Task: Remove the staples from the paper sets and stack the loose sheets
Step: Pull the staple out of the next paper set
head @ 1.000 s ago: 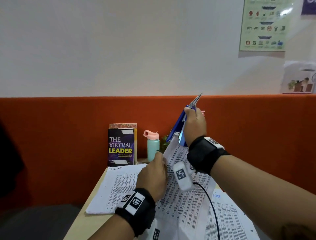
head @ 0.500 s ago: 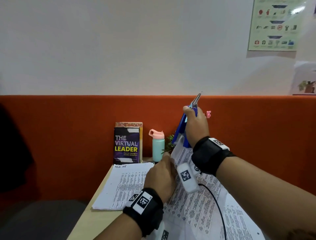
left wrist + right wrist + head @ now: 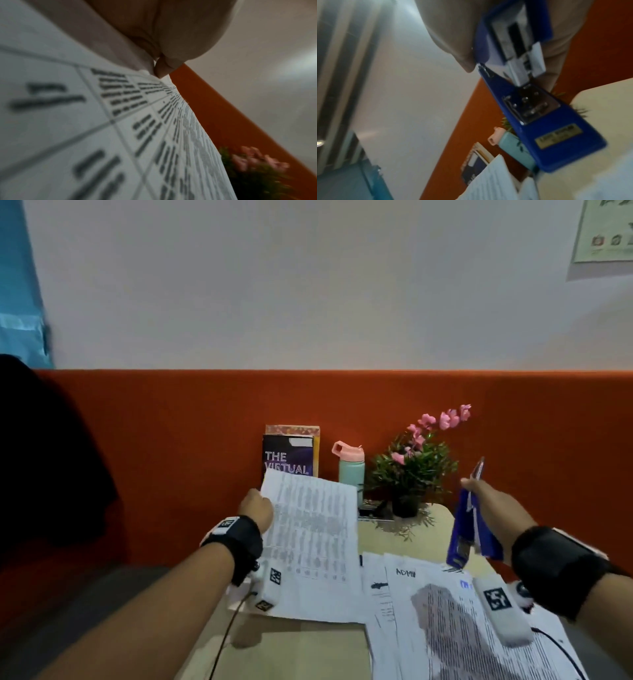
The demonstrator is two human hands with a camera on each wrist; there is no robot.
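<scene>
Head view only: both forearms over the table (image 3: 308,648); the left hand (image 3: 256,510) lifts a printed sheet (image 3: 311,529) off the desk, its top edge up in front of the book (image 3: 289,455); a spread of loose papers (image 3: 445,621) lies flat under the right forearm; the bottle (image 3: 351,470) and the flowering plant (image 3: 416,463) stand at the back by the orange panel.
Left wrist view only: the sheet (image 3: 120,128) seen edge-on and blurred, a table of print on it; a fingertip (image 3: 162,69) presses against its upper part; the hand's fingers are mostly hidden behind the paper.
Right wrist view only: the stapler (image 3: 537,116) hinged apart, metal magazine and anvil plate showing, its blue base pointing down toward the desk.
Left grip: curled onto the sheet's left edge, holding it tilted in the air.
Right grip: the right hand (image 3: 489,501) is clenched round the stapler (image 3: 471,535); thumb on one side, fingers behind; a thin metal tip sticks up past the fist.
Stapler place: in the air, above the papers' far edge, well apart from the lifted sheet.
</scene>
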